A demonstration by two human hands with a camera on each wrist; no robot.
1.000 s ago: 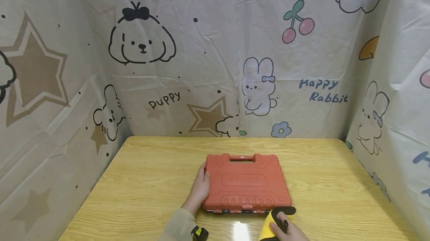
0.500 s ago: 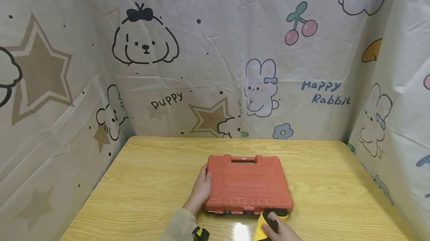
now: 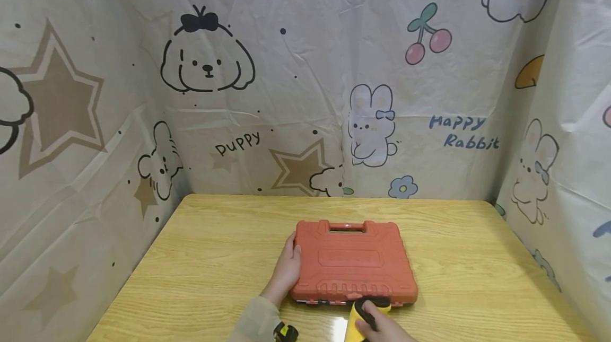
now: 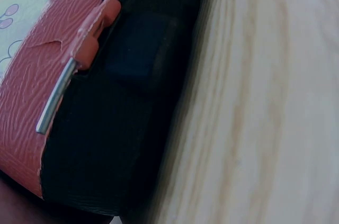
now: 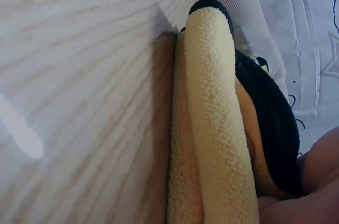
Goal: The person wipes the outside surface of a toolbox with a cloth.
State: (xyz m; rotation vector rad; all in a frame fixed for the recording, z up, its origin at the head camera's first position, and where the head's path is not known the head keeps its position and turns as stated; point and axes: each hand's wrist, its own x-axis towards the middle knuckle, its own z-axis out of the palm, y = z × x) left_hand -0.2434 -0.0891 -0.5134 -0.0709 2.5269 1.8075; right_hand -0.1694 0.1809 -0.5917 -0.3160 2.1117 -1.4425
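Note:
A red plastic case (image 3: 350,260) with a carrying handle lies closed on the table, its handle side away from me. My left hand (image 3: 288,269) grips its left side, the thumb over the lid's edge. In the left wrist view the case's dark lower half (image 4: 106,139) and a metal hinge pin (image 4: 55,97) show close up. My right hand (image 3: 384,327) pinches a folded yellow cloth (image 3: 353,327) with black edging, held at the case's near edge. The right wrist view shows the plush fold (image 5: 217,113) of this cloth low over the table; some fingers are hidden behind it.
The wood-grain table (image 3: 224,236) extends to both sides of the case. Behind it and at either side hang pale printed cloth walls (image 3: 296,82). A black and yellow strap device (image 3: 286,332) sits at the left wrist.
My right hand has moved left along the case's near edge with the yellow cloth. The left hand keeps its hold on the case, and the head view has shifted slightly.

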